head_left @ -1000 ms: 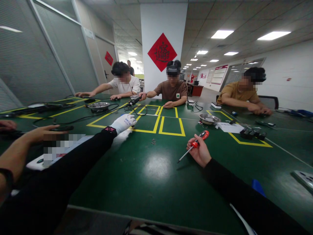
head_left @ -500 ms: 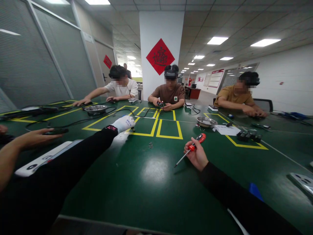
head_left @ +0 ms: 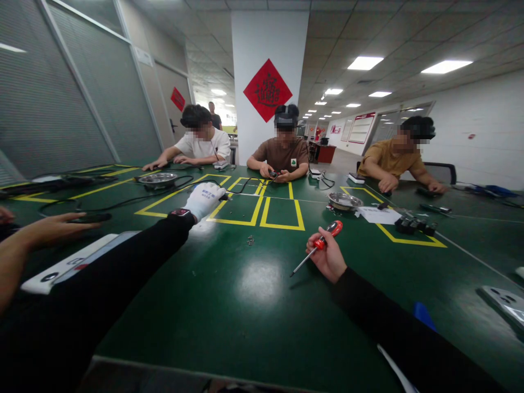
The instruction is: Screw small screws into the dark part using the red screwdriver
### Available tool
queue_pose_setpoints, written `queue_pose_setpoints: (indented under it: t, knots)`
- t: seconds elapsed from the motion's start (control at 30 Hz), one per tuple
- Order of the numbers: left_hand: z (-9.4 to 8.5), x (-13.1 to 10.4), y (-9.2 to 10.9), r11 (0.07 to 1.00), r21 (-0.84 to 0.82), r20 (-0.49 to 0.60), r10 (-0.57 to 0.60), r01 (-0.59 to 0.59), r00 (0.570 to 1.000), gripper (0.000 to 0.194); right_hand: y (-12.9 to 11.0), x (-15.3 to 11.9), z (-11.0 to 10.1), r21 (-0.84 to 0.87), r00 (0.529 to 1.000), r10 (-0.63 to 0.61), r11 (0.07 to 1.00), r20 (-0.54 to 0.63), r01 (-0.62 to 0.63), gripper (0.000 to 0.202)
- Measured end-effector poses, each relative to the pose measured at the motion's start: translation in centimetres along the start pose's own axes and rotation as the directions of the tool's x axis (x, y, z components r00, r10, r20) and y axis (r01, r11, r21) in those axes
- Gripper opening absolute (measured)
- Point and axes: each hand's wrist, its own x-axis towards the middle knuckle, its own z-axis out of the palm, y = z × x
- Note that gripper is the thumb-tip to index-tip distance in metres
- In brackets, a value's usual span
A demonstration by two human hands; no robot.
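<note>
In my right hand (head_left: 329, 259) is a screwdriver (head_left: 334, 228) with a red and black handle, its metal shaft slanting down to the left above the table. My left hand (head_left: 207, 200) wears a white glove with blue print and reaches far forward over the yellow tape outlines. Its fingers are closed around a small dark thing (head_left: 225, 197), mostly hidden and too small to name. Between the two hands a small cluster of screws (head_left: 250, 240) lies on the green table (head_left: 229, 305).
Metal bowls stand at the left (head_left: 156, 179) and right (head_left: 345, 201). Black parts (head_left: 413, 225) lie by a white paper (head_left: 379, 214). Phones rest at both sides. A black cable (head_left: 123, 206) crosses the left. Three people sit opposite; another person's hand (head_left: 53, 226) holds a dark object at left.
My left hand has turned and risen a little with the dark thing at its fingertips, so a watch on my wrist now shows. My right hand keeps the screwdriver almost still.
</note>
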Motion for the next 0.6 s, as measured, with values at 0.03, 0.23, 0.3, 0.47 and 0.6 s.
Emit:
queue_pose_setpoints:
  t: [0.03, 0.23, 0.3, 0.47, 0.6]
  knots:
    - [-0.2, -0.3, 0.9, 0.999, -0.018, -0.032, -0.042, 0.042, 0.999, 0.024, 0.0, 0.0, 0.0, -0.001, 1.000, -0.002, 1.000, 0.000, 0.002, 0.031]
    - [-1.7, -4.1, 12.0, 0.670, -0.671, 0.008, -0.420, 0.316, 0.908, 0.033, -0.3, 0.1, -0.1, 0.044, 1.000, -0.014, 0.999, 0.003, 0.014, 0.033]
    - [-2.3, -5.7, 16.8, 0.507, -0.814, 0.103, -0.352, 0.282, 0.930, 0.033, -0.7, 0.2, -0.3, 0.064, 0.999, -0.053, 0.997, -0.014, 0.054, 0.033]
    - [-2.6, -8.1, 25.1, 0.369, -0.900, 0.187, -0.150, 0.230, 0.971, 0.028, -1.8, 0.4, -1.4, 0.057, 0.964, -0.245, 0.966, -0.106, 0.252, 0.036]
    - [-2.4, -8.2, 26.3, 0.460, -0.853, 0.234, -0.089, 0.248, 0.968, 0.029, -2.0, 0.6, -1.8, 0.049, 0.951, -0.285, 0.955, -0.122, 0.293, 0.038]
